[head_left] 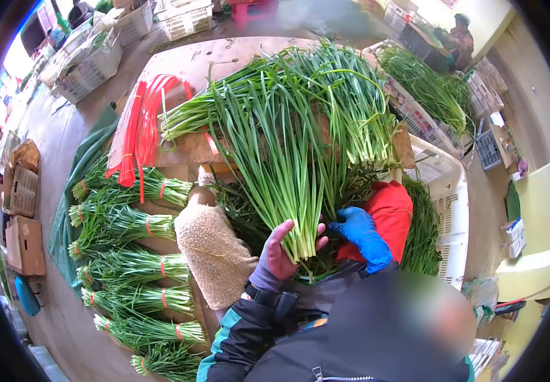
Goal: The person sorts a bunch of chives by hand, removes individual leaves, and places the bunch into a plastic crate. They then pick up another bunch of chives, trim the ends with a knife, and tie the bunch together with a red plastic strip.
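Observation:
My left hand [279,254], in a purplish glove, is wrapped round the pale lower ends of a bunch of long green leafy stalks [281,165]. The leaves fan upward and away, over a wooden board [205,54]. Just right of the bunch is my right hand [359,230] in a blue glove, its fingers bent toward the stalks; whether it pinches anything is too small to tell. More loose stalks [357,95] lie on the board. Red strips [152,114] rest at the board's left side.
Several bunches tied with red bands [141,223] lie in a column at the left. A white crate [450,216] stands at the right. Beyond the board are more crates [90,70] and a seated person [461,41]. Fleecy and red cloths cover my legs.

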`<state>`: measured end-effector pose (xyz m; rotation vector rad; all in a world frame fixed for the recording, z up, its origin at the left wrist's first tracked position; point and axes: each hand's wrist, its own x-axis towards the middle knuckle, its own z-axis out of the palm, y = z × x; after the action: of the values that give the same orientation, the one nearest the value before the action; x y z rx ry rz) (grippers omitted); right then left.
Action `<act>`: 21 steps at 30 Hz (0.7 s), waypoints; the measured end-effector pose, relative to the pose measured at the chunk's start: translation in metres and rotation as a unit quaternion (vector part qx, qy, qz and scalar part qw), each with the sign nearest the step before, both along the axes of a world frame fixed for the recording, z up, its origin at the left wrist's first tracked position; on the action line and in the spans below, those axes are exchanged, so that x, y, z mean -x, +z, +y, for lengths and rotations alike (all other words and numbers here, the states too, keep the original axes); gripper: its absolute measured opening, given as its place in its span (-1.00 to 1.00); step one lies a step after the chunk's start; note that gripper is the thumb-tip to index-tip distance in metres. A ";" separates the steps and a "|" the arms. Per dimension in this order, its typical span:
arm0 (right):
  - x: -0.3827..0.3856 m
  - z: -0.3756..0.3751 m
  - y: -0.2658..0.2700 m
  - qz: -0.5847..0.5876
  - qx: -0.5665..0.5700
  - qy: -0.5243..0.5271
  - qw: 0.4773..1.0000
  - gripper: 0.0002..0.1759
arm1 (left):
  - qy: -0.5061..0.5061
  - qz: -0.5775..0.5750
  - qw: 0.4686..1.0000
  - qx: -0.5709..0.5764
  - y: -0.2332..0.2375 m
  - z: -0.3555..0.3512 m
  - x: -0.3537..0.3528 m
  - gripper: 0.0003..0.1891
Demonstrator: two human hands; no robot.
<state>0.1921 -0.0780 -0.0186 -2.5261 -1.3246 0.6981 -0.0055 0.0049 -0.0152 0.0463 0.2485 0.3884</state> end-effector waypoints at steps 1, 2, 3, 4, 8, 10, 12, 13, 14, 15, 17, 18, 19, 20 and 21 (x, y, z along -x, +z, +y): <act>0.002 0.002 0.000 0.055 0.044 -0.026 0.997 -0.53 | 0.005 -0.006 1.000 0.007 0.000 -0.001 0.001 -0.39; 0.002 0.000 -0.004 0.058 0.046 -0.024 0.997 -0.53 | 0.009 -0.003 1.000 0.014 0.001 0.000 0.001 -0.39; 0.000 -0.005 -0.008 0.062 -0.016 -0.010 0.998 -0.60 | 0.012 0.001 1.000 0.020 0.001 0.000 0.002 -0.39; -0.001 -0.009 -0.011 0.064 -0.078 0.004 0.995 -0.64 | 0.019 0.003 1.000 0.023 0.001 -0.001 0.001 -0.40; 0.013 -0.015 0.012 0.306 -0.190 -0.027 0.933 -0.60 | 0.027 -0.012 0.999 0.012 -0.007 -0.001 -0.004 -0.44; 0.021 -0.010 0.004 0.295 -0.215 0.005 0.931 -0.62 | 0.010 -0.010 1.000 0.017 -0.003 0.000 -0.005 -0.46; 0.035 -0.001 -0.012 0.329 -0.249 0.013 0.911 -0.70 | 0.018 0.020 1.000 0.000 -0.014 -0.003 -0.008 -0.40; 0.038 0.001 -0.018 0.331 -0.251 0.013 0.910 -0.70 | 0.029 0.048 0.998 -0.015 -0.021 -0.004 -0.008 -0.35; 0.041 0.002 -0.020 0.289 -0.267 0.044 0.918 -0.74 | 0.034 0.054 0.998 -0.009 -0.023 -0.004 -0.008 -0.34; 0.043 0.002 -0.022 0.246 -0.282 0.075 0.924 -0.76 | 0.034 0.054 0.998 -0.009 -0.025 -0.005 -0.009 -0.34; 0.035 -0.006 -0.019 0.196 -0.204 0.080 0.956 -0.78 | 0.044 0.062 0.997 -0.010 -0.027 -0.005 -0.011 -0.34; 0.036 -0.010 -0.005 0.169 -0.171 0.059 0.969 -0.78 | 0.042 0.059 0.997 -0.011 -0.023 -0.005 -0.012 -0.34; 0.035 -0.013 0.004 0.141 -0.138 0.038 0.980 -0.78 | 0.024 0.035 0.999 -0.012 -0.019 -0.004 -0.012 -0.35; 0.032 -0.016 0.005 0.192 -0.194 0.040 0.961 -0.76 | 0.007 0.012 1.000 -0.015 -0.014 -0.003 -0.012 -0.36; 0.035 -0.017 0.006 0.188 -0.196 0.040 0.962 -0.76 | 0.006 0.008 1.000 -0.017 -0.010 -0.002 -0.013 -0.36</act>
<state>0.1575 -0.0954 -0.0122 -1.9255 -1.2822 0.7918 0.0071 0.0026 -0.0252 0.0813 0.2583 0.4041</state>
